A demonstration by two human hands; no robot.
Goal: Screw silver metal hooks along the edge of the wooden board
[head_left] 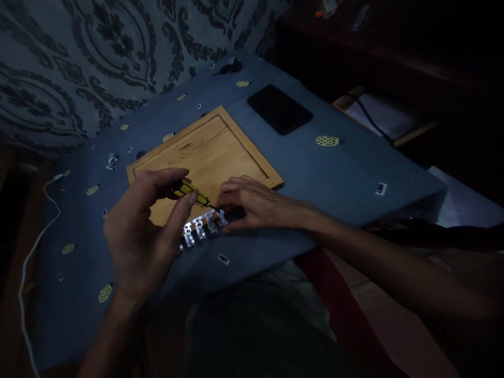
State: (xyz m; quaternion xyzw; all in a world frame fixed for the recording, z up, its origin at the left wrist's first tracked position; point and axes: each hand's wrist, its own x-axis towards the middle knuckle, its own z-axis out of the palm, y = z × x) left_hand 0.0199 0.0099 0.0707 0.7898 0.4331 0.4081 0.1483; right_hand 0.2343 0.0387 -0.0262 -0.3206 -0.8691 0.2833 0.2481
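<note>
In my left hand [145,231] is a screwdriver [191,191] with a yellow and black handle, gripped between thumb and fingers. Its dark shaft points right and down, the tip at the right end of a shiny metal strip with several hooks [199,229]. That strip lies along the near edge of a wooden board [212,152]. My right hand [254,202] is closed around the strip's right end, its thumb below and fingers resting at the board's edge. Whether a screw sits under the tip is too small to tell.
A black phone [279,109] lies behind the board on a blue patterned tablecloth [299,173]. Small metal parts [112,161] sit at the left, a dark object [231,66] at the far corner. A white cable [27,268] hangs along the left edge.
</note>
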